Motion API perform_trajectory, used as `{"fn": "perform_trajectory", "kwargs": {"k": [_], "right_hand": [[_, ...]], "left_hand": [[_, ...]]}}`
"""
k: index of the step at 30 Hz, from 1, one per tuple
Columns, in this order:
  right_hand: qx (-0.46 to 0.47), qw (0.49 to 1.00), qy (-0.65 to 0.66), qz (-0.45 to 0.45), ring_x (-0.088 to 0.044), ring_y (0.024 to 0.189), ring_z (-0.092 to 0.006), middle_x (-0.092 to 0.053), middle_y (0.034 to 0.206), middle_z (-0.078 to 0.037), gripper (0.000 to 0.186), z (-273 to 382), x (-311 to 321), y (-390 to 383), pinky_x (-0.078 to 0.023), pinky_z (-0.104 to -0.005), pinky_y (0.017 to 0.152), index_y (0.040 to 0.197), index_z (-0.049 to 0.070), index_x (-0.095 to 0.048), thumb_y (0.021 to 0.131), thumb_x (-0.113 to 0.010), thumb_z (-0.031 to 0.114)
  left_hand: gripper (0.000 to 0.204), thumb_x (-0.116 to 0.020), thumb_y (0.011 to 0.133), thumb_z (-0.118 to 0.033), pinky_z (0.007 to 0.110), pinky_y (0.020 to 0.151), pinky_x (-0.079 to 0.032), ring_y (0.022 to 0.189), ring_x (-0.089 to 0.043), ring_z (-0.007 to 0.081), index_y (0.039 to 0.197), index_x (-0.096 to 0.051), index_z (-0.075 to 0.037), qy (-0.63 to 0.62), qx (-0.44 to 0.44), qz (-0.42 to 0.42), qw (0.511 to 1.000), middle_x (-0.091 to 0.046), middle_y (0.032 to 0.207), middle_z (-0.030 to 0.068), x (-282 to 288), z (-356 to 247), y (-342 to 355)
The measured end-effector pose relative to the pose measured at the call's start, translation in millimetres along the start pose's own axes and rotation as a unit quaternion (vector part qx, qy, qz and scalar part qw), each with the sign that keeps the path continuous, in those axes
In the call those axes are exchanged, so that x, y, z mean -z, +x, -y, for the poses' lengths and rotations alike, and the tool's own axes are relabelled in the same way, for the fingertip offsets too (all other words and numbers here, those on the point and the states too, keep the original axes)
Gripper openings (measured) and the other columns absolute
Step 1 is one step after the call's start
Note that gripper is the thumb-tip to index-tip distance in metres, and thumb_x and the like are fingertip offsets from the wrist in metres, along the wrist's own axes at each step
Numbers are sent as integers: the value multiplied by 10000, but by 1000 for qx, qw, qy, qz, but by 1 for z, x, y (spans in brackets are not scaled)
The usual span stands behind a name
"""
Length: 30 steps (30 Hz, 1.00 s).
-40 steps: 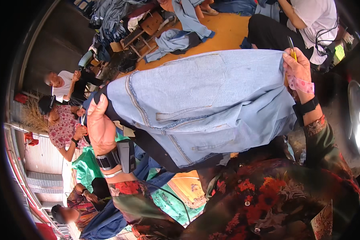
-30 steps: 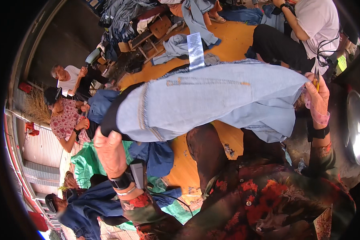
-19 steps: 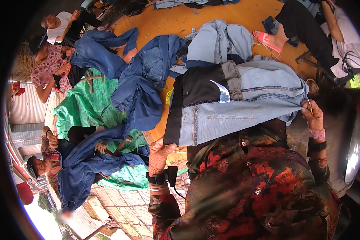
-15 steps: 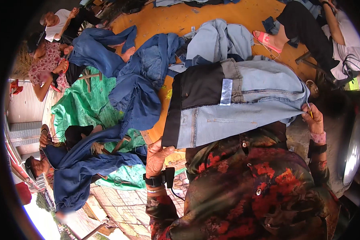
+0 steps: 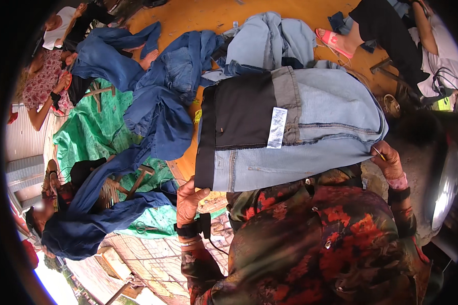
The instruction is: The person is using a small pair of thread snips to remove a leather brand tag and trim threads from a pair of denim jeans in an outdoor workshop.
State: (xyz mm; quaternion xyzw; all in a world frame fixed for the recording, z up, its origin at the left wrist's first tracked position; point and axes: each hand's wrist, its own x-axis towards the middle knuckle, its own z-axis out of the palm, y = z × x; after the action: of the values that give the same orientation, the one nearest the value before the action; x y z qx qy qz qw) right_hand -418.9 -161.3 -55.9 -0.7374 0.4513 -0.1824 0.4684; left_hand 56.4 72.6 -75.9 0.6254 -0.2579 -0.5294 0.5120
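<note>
Head view showed the light-blue garment (image 5: 336,145) spread out in front of your floral shirt (image 5: 290,239), its black panel (image 5: 244,112) and white label (image 5: 277,128) showing. Your left hand (image 5: 189,201) pinched the near corner of the dark band (image 5: 205,157); your right hand (image 5: 389,162) gripped the opposite edge between thumb and fingers — with a slim yellow tool (image 5: 378,153) in the same grip. The step in hand looked like stretching the cloth flat; the next move probably called for holding both corners taut — and keeping the tool's tip clear of the fabric.
</note>
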Motion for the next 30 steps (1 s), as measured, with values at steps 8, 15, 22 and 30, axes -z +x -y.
{"fn": "perform_trajectory", "kwargs": {"k": [8,15,22,30], "right_hand": [[-39,993,109,-14,-471,731,-52,-549,913,2,142,22,27,-2,-389,-190,627,901,49,-602,771,-661,43],[-34,987,151,-42,-513,743,-65,-576,835,11,119,63,15,15,-411,-200,695,892,36,-604,792,-661,65],[-5,986,164,-1,-525,788,-61,-585,818,6,99,79,-17,37,-421,-207,733,888,10,-602,810,-646,51],[26,993,117,18,-517,753,-45,-594,792,-13,104,96,-52,67,-434,-205,692,855,-7,-560,815,-637,50]], "left_hand": [[329,-615,730,58,267,840,-426,906,-572,122,1055,-611,1,3,5,-27,1000,-640,984,34,-7,4,9],[236,-545,725,76,256,804,-427,882,-545,119,932,-595,-25,77,21,-77,994,-599,864,6,-20,-8,11],[120,-590,818,19,193,720,-401,754,-504,62,929,-608,-23,227,-201,-165,938,-595,836,-1,-79,-81,16],[151,-680,719,-70,282,532,-383,555,-456,150,809,-572,-15,466,-263,-44,844,-477,632,46,-158,-91,74]]}}
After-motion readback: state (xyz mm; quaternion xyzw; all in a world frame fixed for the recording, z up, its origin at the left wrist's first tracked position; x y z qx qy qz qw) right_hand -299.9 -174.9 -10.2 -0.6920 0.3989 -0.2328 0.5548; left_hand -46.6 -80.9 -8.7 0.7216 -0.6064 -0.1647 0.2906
